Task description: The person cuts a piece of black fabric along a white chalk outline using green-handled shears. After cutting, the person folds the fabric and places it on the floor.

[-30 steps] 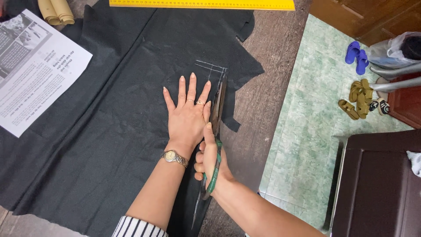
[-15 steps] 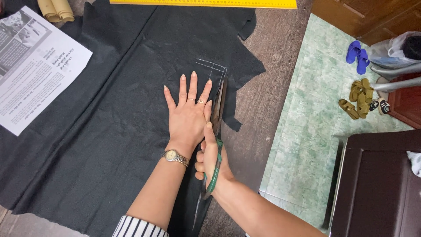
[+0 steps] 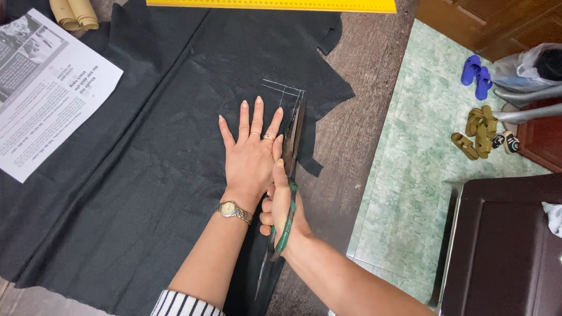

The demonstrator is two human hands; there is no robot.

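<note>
1. One dark brown wooden worktop (image 3: 357, 134) carries the work; its right edge meets a green-tiled floor.
2. One large sheet of black cloth (image 3: 134, 175) covers most of the worktop, with white chalk lines (image 3: 284, 90) drawn near its right side.
3. One long yellow ruler (image 3: 269, 4) lies along the far edge.
4. One printed paper sheet (image 3: 47, 99) rests on the cloth at the left edge.
5. The left hand (image 3: 252, 158) presses flat on the cloth, fingers spread open, with one wristwatch (image 3: 233, 210) at the wrist.
6. The right hand (image 3: 284, 205) has its fingers closed around one pair of green-handled metal scissors (image 3: 291, 146), blades in the cloth just right of the left hand, pointing at the chalk lines.
</note>
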